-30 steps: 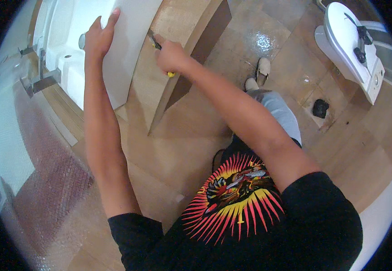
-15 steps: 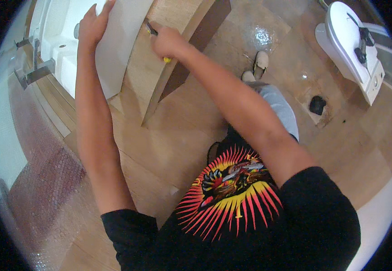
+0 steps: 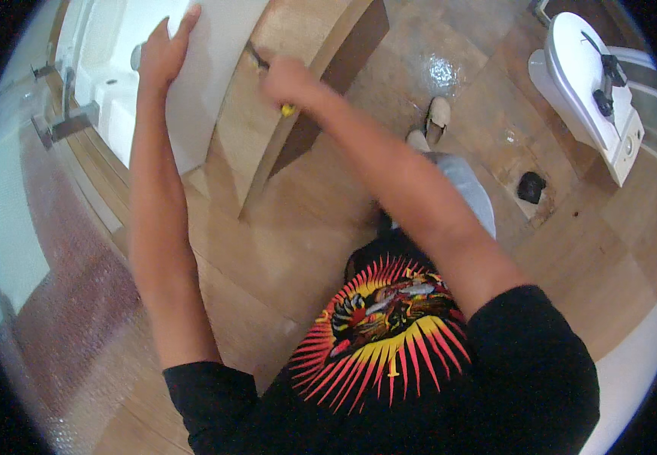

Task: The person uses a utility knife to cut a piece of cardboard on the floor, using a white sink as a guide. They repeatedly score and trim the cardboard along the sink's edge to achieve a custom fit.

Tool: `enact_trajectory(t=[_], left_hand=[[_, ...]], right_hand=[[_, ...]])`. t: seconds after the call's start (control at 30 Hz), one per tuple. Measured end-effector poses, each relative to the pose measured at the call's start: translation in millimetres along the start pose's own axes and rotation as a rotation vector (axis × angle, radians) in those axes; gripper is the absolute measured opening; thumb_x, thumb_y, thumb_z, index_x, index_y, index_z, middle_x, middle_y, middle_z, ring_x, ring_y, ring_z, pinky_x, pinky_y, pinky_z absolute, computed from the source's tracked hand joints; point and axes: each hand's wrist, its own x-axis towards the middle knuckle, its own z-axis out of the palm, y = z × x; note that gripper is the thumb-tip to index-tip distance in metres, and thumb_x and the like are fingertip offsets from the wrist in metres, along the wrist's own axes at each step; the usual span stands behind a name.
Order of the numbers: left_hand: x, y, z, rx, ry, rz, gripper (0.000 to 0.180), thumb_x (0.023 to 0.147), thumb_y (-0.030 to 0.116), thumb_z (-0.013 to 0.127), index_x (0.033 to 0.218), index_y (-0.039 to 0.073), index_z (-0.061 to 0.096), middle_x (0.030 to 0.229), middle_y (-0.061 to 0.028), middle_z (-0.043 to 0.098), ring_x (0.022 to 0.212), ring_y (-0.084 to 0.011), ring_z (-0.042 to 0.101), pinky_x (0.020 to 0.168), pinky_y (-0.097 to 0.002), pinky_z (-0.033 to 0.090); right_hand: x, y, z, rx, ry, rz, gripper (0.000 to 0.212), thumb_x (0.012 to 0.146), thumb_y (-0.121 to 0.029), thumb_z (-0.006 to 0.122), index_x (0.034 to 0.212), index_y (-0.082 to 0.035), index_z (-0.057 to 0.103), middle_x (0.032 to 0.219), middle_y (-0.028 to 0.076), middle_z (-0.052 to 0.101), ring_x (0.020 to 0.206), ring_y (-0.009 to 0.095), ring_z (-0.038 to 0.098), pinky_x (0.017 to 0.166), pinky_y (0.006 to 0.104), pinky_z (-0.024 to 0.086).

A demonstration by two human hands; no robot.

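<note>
My left hand (image 3: 163, 54) lies on the white tub-like fixture (image 3: 203, 72), thumb and fingers spread, beside a round grey knob. In my right hand (image 3: 294, 82), slightly blurred, is what looks like a utility knife (image 3: 288, 111) with a yellow end sticking out below the fist. Its dark tip (image 3: 257, 54) is at the seam between the white fixture and a tan tiled ledge (image 3: 249, 125). Most of the knife is hidden inside my closed fingers.
Metal brackets (image 3: 71, 123) stand on the tub's left rim, near a glass panel. At right is a white toilet (image 3: 571, 61) with a dark tool (image 3: 610, 76) on its lid. A black plug-like object (image 3: 531, 187) sits in the wet tiled floor (image 3: 450, 72).
My right hand with the knife has shifted a little toward me along the seam. My left hand keeps its place on the white fixture; the whole view has moved slightly.
</note>
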Motion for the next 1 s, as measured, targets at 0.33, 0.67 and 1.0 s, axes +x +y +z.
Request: enact_trajectory(t=[0.33, 0.67, 1.0], left_hand=[[-6.7, 17.2, -4.1, -0.027, -0.051, 0.003, 0.11, 0.073, 0.083, 0.045, 0.131, -0.01, 0.047, 0.131, -0.03, 0.05, 0.126, -0.0386, 0.047, 0.107, -0.0424, 0.033], [-25.5, 35.8, -11.7, -0.028, -0.028, -0.067, 0.088, 0.084, 0.067, 0.05, 0.13, -0.009, 0.047, 0.131, -0.0293, 0.05, 0.125, -0.0373, 0.047, 0.106, -0.0421, 0.035], [-11.3, 10.5, 1.9, -0.02, -0.006, -0.007, 0.112, 0.071, 0.086, 0.044, 0.133, -0.008, 0.046, 0.131, -0.0294, 0.05, 0.125, -0.0393, 0.047, 0.107, -0.0424, 0.035]], right_hand=[[-7.1, 16.8, 8.5, 0.145, 0.136, -0.017, 0.048, 0.094, -0.023, 0.049, 0.141, -0.012, 0.043, 0.063, 0.01, 0.061, 0.051, 0.018, 0.06, 0.059, 0.0358, 0.05], [-19.8, 23.9, 10.0, 0.236, 0.202, 0.024, 0.042, 0.094, -0.023, 0.051, 0.136, -0.018, 0.051, 0.06, 0.008, 0.059, 0.049, 0.016, 0.058, 0.055, 0.0331, 0.049], [-42.4, 7.8, -10.3, 0.357, 0.051, 0.136, 0.046, 0.094, -0.023, 0.051, 0.139, -0.015, 0.047, 0.058, 0.007, 0.056, 0.045, 0.014, 0.055, 0.05, 0.0317, 0.05]])
